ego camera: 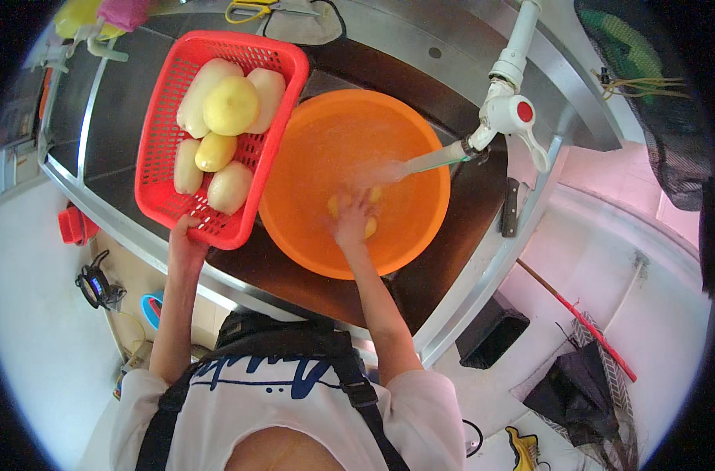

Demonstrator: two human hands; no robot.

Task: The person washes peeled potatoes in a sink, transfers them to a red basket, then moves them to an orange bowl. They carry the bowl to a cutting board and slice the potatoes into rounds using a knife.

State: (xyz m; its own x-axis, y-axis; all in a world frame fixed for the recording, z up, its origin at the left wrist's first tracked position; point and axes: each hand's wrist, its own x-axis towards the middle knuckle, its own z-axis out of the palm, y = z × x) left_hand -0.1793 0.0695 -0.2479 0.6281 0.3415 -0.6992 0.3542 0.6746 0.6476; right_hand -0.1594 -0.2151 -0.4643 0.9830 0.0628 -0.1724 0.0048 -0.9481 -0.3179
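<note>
My left hand (190, 235) grips the near rim of a red perforated plastic basket (157, 176), its thumb over the edge. Inside lie several peeled potatoes (231, 187), some pale and some yellower. My right hand (353, 218), blurred, reaches down into an orange plastic basin (310, 247). Small yellow pieces (370, 227), perhaps potatoes, show around its fingers, and whether it holds any is unclear. Water runs from the spout of a white tap (434, 159) into the basin just beyond that hand. The basket's right side overlaps the basin's left rim.
A knife with a dark handle (510, 209) lies on the sink's right ledge. Yellow-handled scissors (251, 9) rest on the back ledge beside a cloth-like piece (310, 29). The metal sink edge (234, 294) runs before my body. A red-handled stick (593, 329) leans at right.
</note>
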